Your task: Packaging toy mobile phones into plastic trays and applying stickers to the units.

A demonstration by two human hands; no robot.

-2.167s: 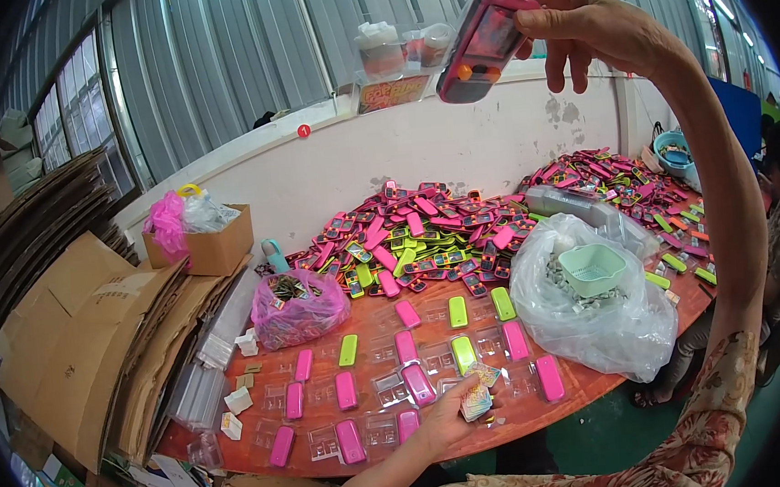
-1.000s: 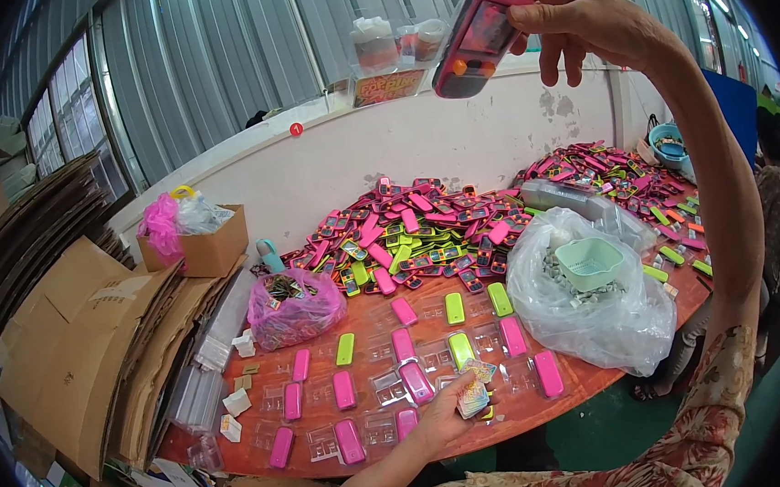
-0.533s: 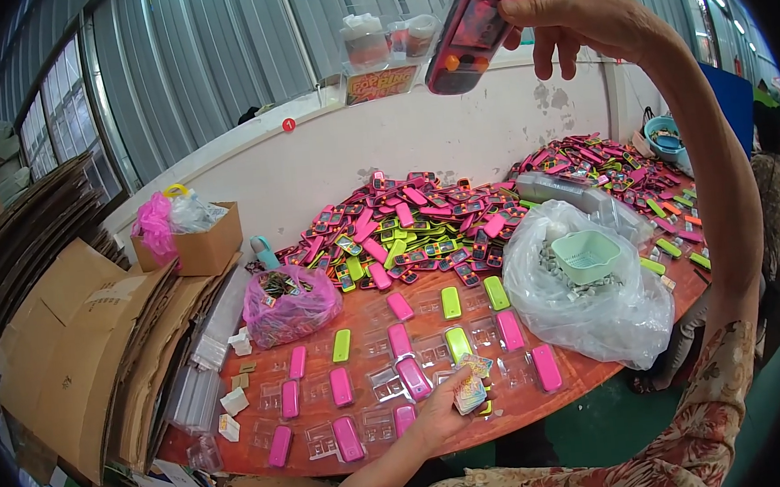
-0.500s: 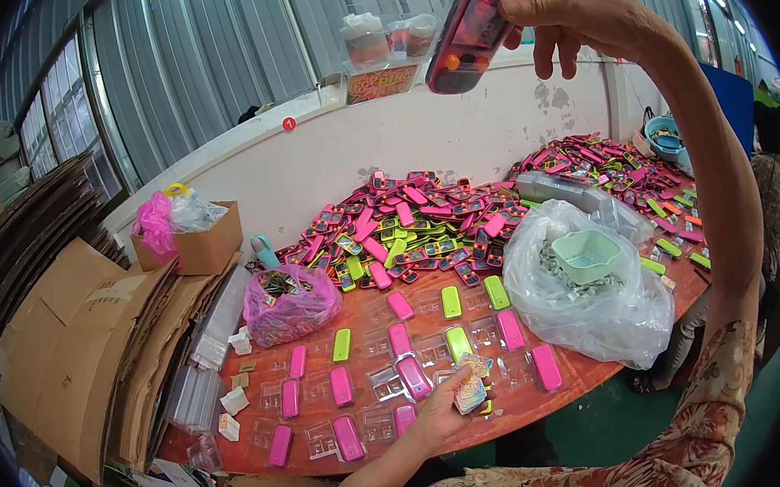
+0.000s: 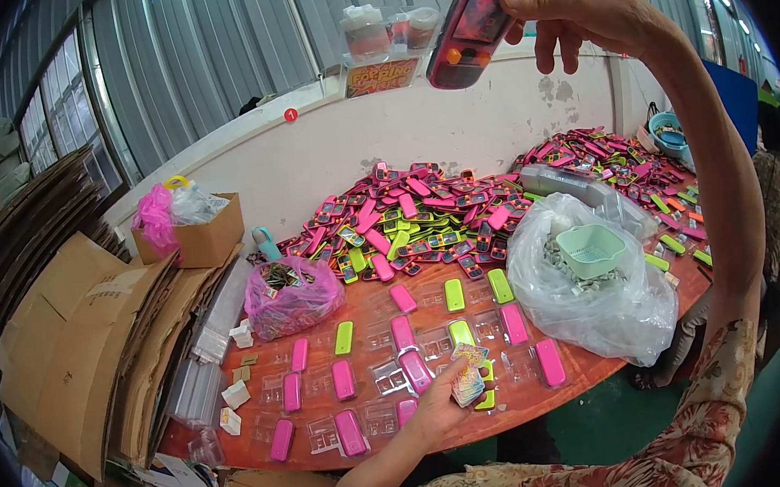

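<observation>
Raised high at the upper right, my right hand (image 5: 578, 9) grips a pink handheld game toy (image 5: 474, 31) at its upper side, its dark screen and orange buttons facing me. Low over the table, my left hand (image 5: 438, 409) is closed on a few small colourful cards (image 5: 468, 379). Beneath and around it, clear plastic blister trays (image 5: 321, 434) lie in rows on the orange-red table (image 5: 242, 458). Many of them carry a pink toy (image 5: 350, 432) or a lime-green toy (image 5: 461, 333), back side up.
A large heap of toys (image 5: 424, 209) fills the table's back. Right of it, a clear plastic bag (image 5: 630, 321) holds a mint basket (image 5: 590, 248). A pink bag (image 5: 294, 310), cardboard box (image 5: 211, 235) and stacked cardboard (image 5: 76, 332) stand left. A white wall (image 5: 247, 168) borders the back.
The view has shifted slightly, moving the table scene a little. Both hands keep their holds; the toy stays raised and the cards tilt slightly differently.
</observation>
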